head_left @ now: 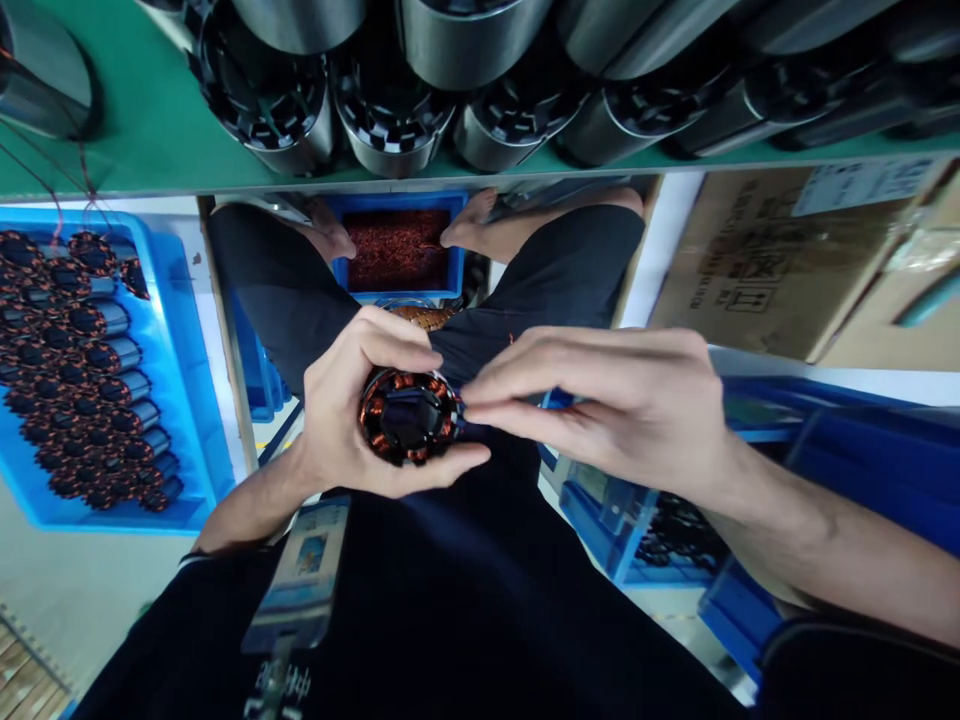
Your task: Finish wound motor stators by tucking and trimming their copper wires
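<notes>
A round motor stator (411, 418) with copper windings and a dark core rests above my lap, its open end facing up. Wrapped round its left side is my left hand (358, 410), thumb along the near edge and fingers along the far edge. My right hand (600, 400) comes in from the right, thumb and forefinger pinched together at the stator's right rim. What lies between those fingertips is too small to make out; a bit of blue and red shows beside them.
Metal cylinders (472, 45) line the green bench (150, 150) ahead. A blue tray (187, 400) of wound stators stands left. Beyond my lap sits a blue bin (457, 245) of copper scraps. Cardboard boxes (780, 270) and blue bins (622, 540) are at right.
</notes>
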The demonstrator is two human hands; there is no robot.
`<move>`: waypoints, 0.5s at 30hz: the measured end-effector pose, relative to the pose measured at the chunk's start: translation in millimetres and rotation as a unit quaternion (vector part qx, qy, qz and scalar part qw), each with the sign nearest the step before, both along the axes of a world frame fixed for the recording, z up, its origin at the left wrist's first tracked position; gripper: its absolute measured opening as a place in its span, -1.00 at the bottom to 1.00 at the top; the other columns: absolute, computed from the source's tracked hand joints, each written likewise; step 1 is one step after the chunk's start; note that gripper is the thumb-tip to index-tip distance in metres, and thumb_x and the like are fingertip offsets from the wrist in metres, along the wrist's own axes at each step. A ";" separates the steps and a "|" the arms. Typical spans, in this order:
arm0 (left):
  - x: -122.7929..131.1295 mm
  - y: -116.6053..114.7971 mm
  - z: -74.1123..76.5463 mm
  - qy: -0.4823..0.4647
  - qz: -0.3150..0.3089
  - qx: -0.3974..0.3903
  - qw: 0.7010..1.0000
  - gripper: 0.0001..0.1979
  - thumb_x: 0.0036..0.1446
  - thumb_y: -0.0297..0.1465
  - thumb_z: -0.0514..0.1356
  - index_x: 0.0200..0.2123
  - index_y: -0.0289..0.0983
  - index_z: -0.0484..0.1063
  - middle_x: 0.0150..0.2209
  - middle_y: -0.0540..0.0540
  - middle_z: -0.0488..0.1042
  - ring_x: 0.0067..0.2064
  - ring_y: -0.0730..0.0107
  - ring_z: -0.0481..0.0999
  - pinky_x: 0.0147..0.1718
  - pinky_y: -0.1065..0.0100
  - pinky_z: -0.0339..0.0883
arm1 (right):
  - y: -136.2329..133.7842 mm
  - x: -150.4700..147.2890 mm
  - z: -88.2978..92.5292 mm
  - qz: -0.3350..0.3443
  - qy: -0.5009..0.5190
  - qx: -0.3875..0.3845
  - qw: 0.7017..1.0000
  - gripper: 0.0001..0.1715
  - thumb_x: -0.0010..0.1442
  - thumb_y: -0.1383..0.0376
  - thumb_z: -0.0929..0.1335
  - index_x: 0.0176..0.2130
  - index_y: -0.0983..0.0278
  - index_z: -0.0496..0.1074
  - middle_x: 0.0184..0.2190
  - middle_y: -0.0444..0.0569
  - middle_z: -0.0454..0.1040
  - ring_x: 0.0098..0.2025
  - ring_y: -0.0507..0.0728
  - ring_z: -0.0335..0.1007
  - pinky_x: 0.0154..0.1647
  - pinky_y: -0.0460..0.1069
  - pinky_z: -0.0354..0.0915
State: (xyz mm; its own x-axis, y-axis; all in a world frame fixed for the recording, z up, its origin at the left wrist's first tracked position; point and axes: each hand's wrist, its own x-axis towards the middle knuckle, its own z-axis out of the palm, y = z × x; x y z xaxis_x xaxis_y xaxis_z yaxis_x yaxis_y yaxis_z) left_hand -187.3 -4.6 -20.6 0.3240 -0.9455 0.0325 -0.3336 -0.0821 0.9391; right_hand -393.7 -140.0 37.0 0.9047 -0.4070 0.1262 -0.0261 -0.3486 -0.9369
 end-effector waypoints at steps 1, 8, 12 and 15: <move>0.5 2.7 1.2 -0.021 -0.004 -0.006 1.000 -0.31 0.14 -0.16 0.75 0.19 -0.21 0.58 0.04 -0.16 0.69 0.06 0.09 0.80 0.04 0.14 0.76 | -2.4 0.7 -7.2 0.001 -0.009 0.014 1.000 -0.83 0.57 0.35 0.65 0.09 0.15 0.73 -0.09 -0.13 0.82 -0.16 0.04 0.81 -0.07 -0.07 0.72; 13.1 22.5 -5.4 -0.167 -0.032 -0.129 0.977 -0.57 0.29 -0.45 0.57 0.14 -0.22 0.55 -0.03 -0.09 0.72 -0.03 0.29 0.80 -0.04 0.33 0.71 | -29.8 -6.7 -42.6 -0.070 0.075 -0.067 0.992 -0.87 0.62 0.27 0.61 0.12 0.12 0.81 -0.02 -0.03 0.83 -0.38 0.07 0.59 -0.32 0.07 0.56; 11.2 24.4 -6.3 -0.260 -0.053 -0.128 0.955 -0.63 0.36 -0.43 0.53 0.15 -0.25 0.56 0.01 -0.14 0.70 -0.02 0.27 0.81 -0.13 0.35 0.69 | -11.8 0.3 -18.2 -0.044 0.091 -0.074 0.992 -0.22 0.70 0.30 0.41 0.75 0.10 0.41 0.73 0.14 0.43 0.16 0.27 0.81 0.30 0.27 0.74; 7.7 24.1 2.2 -0.280 -0.061 -0.123 0.950 -0.72 0.41 -0.41 0.49 0.12 -0.24 0.59 -0.02 -0.13 0.63 -0.11 0.32 0.77 -0.24 0.36 0.65 | 3.8 13.9 -8.5 0.053 0.120 0.007 0.991 -0.14 0.65 0.43 0.26 0.79 0.32 0.23 0.61 0.25 0.57 0.36 0.30 0.77 0.35 0.22 0.73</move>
